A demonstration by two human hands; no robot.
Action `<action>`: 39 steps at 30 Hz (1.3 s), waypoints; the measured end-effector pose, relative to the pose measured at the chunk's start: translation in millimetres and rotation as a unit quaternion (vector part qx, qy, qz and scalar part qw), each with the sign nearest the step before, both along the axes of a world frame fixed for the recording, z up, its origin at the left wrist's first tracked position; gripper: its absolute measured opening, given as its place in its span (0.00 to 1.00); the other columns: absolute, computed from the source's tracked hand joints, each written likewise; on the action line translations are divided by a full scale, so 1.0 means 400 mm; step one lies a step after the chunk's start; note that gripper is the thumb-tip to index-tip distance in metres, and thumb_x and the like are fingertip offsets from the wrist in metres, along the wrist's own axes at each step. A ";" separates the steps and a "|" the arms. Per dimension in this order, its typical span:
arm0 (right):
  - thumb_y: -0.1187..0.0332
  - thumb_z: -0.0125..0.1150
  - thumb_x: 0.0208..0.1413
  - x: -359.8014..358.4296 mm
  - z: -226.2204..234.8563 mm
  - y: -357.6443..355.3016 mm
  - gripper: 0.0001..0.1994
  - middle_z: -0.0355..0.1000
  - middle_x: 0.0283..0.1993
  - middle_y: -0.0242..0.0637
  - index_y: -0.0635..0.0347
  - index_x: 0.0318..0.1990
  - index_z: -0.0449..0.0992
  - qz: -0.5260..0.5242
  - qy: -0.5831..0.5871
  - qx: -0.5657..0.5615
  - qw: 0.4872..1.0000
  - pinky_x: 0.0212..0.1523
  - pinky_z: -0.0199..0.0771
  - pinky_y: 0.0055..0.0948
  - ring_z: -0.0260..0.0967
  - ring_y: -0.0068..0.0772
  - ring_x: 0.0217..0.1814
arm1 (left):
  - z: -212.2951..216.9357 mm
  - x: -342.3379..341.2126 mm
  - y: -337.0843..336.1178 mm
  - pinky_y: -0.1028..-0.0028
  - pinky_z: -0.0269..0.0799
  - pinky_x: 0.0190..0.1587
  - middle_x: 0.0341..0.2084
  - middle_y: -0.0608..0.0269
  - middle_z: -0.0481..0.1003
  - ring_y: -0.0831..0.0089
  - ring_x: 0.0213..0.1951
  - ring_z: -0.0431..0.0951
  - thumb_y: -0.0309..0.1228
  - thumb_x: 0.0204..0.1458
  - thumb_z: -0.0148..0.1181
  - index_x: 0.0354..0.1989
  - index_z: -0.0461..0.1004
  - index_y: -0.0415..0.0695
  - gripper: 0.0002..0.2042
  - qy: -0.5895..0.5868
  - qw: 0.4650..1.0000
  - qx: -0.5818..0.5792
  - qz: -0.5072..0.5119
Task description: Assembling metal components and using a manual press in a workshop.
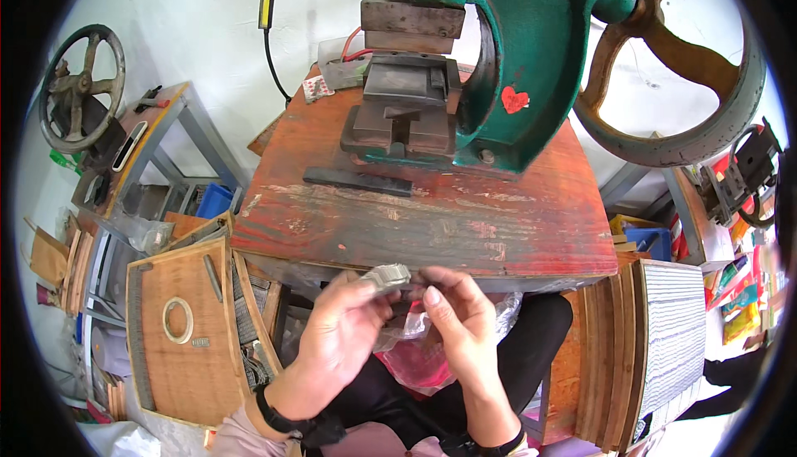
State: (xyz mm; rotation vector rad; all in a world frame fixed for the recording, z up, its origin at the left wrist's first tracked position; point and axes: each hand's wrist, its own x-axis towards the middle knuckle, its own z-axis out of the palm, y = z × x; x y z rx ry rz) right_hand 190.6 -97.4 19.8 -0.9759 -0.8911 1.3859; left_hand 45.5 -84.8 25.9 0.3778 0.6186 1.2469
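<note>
My left hand is closed around a short stack of small grey metal pieces, pinched between thumb and fingers in front of the table edge. Close beside the stack's right end is my right hand, its fingers curled and the thumb bent toward them. What lies between those fingertips, if anything, is too small to make out. Under both hands a clear plastic bag with pink in it rests on my lap. Beyond the hands stands a green hand press with a dark metal die block under its ram.
A dark flat metal bar lies on the worn red wooden table. The press's large handwheel overhangs the right. At left leans a wooden tray with a ring on it; at right stand stacked wooden boards. A lamp rises behind.
</note>
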 end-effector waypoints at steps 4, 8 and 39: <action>0.73 0.60 0.53 0.031 0.002 0.047 0.21 0.69 0.48 0.44 0.68 0.55 0.64 0.028 -0.112 0.088 0.989 0.48 0.70 0.27 0.69 0.31 0.48 | -0.067 0.007 0.119 0.74 0.70 0.40 0.33 0.60 0.74 0.74 0.37 0.74 0.24 0.38 0.68 0.33 0.64 0.42 0.17 0.333 0.892 0.294 0.084; 0.75 0.62 0.49 0.072 0.009 0.086 0.24 0.66 0.52 0.49 0.65 0.55 0.64 -0.024 -0.398 0.228 0.888 0.51 0.69 0.33 0.67 0.43 0.53 | -0.063 -0.018 0.189 0.69 0.70 0.41 0.34 0.53 0.73 0.62 0.38 0.75 0.27 0.33 0.70 0.38 0.64 0.39 0.23 0.575 0.725 0.378 0.005; 0.69 0.58 0.48 -0.174 -0.111 0.051 0.10 0.70 0.41 0.43 0.63 0.38 0.75 -0.002 -0.491 0.462 0.739 0.47 0.67 0.40 0.66 0.45 0.46 | -0.015 -0.362 0.067 0.66 0.67 0.48 0.41 0.57 0.74 0.59 0.44 0.73 0.33 0.35 0.70 0.46 0.67 0.41 0.27 0.563 0.764 0.306 0.072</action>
